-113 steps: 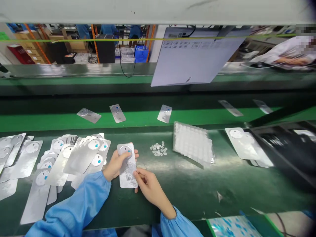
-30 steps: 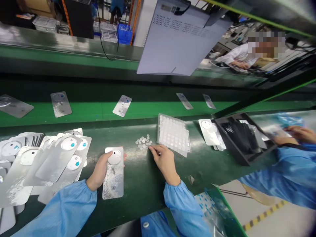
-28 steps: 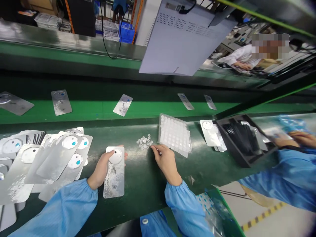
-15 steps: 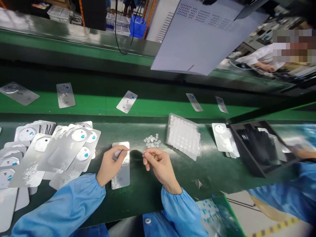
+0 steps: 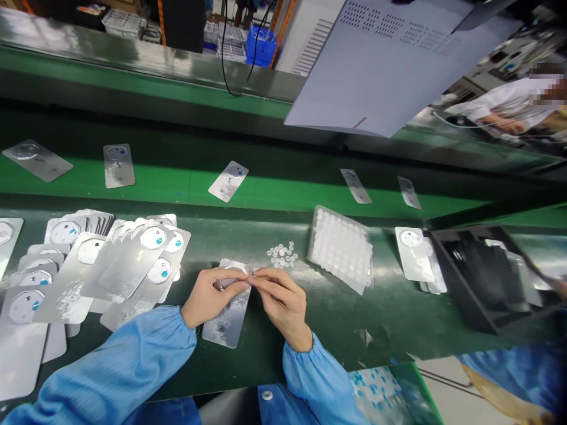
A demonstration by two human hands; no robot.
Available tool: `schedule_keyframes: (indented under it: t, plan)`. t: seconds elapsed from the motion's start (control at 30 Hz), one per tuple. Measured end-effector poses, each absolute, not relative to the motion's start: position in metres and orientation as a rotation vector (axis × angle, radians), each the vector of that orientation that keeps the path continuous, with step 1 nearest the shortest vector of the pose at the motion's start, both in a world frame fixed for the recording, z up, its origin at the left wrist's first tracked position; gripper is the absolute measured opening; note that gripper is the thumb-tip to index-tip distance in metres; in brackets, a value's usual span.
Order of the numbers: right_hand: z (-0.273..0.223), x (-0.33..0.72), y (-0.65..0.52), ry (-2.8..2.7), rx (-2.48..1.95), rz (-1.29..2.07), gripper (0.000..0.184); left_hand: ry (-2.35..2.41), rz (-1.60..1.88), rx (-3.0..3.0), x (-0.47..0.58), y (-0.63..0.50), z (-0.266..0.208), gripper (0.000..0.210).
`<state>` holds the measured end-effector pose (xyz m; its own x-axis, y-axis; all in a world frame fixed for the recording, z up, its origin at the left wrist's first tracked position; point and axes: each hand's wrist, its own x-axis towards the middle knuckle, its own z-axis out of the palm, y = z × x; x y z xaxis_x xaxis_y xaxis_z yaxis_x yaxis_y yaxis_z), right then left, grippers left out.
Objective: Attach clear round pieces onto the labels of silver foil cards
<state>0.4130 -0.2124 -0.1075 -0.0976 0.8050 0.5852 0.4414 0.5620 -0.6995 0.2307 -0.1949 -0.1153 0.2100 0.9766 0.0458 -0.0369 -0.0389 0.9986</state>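
Note:
A silvery phone back cover (image 5: 227, 323) lies on the green bench in front of me, its upper end partly hidden by my fingers. My left hand (image 5: 215, 295) is closed over that upper end, thumb and fingers pinching at it. From the right, my right hand (image 5: 282, 302) meets it, fingertips pressed together at the cover's right edge; whatever is in this pinch is too small to make out. Just beyond my right hand is a loose pile of small clear round pieces (image 5: 282, 255). Farther right sits a clear tray of white round pieces (image 5: 340, 248).
Overlapping phone covers with round camera rings (image 5: 133, 260) are heaped on the left. More covers (image 5: 414, 254) lie right, beside a black divided box (image 5: 482, 316). Several single covers lean along the green back ledge (image 5: 283, 189). A co-worker's blue sleeve (image 5: 518, 378) shows at lower right.
My right hand has moved left from beside the small round pieces to meet my left fingertips over the cover. The cover has turned to a slant. The whole view has shifted slightly.

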Motion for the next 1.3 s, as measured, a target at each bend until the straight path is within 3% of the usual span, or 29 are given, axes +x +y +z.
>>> schedule_keyframes:
  t: [0.23,0.47,1.03,1.3]
  plan:
    - [-0.102,0.410,-0.221,-1.450,-1.270,0.908,0.013,1.039,1.073,1.359,0.231,-0.195,-0.112,0.007]
    - [-0.094,0.404,-0.224,-1.316,-1.301,1.151,0.025,1.064,1.105,1.408,0.230,-0.196,-0.114,0.009]
    - [-0.094,0.403,-0.227,-1.345,-1.353,1.237,0.030,1.040,1.094,1.408,0.231,-0.198,-0.107,0.009]
    - [-0.085,0.404,-0.221,-1.168,-1.441,1.444,0.049,1.042,1.126,1.472,0.230,-0.198,-0.111,0.010]
